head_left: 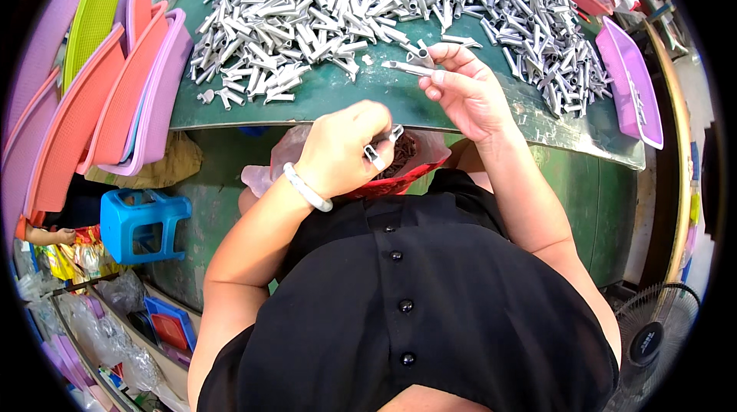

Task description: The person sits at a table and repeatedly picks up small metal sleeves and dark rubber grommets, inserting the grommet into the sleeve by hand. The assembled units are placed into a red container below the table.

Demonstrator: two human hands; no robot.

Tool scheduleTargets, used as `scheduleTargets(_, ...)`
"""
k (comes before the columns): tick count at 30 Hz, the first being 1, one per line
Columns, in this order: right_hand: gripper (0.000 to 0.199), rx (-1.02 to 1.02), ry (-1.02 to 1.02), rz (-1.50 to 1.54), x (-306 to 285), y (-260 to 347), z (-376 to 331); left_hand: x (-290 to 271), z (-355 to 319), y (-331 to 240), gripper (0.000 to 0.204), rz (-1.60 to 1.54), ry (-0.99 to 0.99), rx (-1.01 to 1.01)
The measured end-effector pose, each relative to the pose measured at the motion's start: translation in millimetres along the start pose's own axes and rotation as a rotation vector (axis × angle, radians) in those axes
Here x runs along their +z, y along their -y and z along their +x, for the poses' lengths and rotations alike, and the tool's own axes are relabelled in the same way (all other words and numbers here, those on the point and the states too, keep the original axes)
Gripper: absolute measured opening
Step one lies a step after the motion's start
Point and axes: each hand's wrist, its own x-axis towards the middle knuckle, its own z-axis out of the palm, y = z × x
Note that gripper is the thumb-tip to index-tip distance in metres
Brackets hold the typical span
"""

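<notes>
Small grey metal tube pieces (284, 24) lie heaped across the green table (330, 101). Just over its near edge, my right hand (470, 93) is closed, pinching a grey tube piece (408, 68) between thumb and fingers; a second piece seems to sit behind it at the fingertips. My left hand (342, 147), a pale bangle on its wrist, curls closed lower down and nearer to me. Silvery metal ends (374, 157) poke out of its fist, the rest hidden by the fingers. Beneath the hands, a red-edged bag (430, 159) holds small dark brown pieces.
Stacked plastic baskets (142, 97) in pink, orange and green crowd the left side. A blue stool (142, 224) stands below them, close to another person's hand (52, 236). On the right are a purple basket (631, 78) at the table's edge and a fan (652, 339).
</notes>
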Motion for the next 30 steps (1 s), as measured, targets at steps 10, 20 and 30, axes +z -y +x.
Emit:
scheduleTargets(10, 0.032, 0.011, 0.101, -0.017, 19, 4, -8, -2, 1, 2, 0.031, -0.247, 0.07, -0.52)
scheduleTargets(20, 0.027, -0.053, 0.196, -0.063, 22, -6, -12, 16, 23, -3, 0.026, -1.145, -0.253, -0.581)
scheduleTargets(30, 0.021, -0.059, 0.15, 0.071, 16, -18, -9, 13, 29, -14, 0.016, -0.028, -0.401, -0.043)
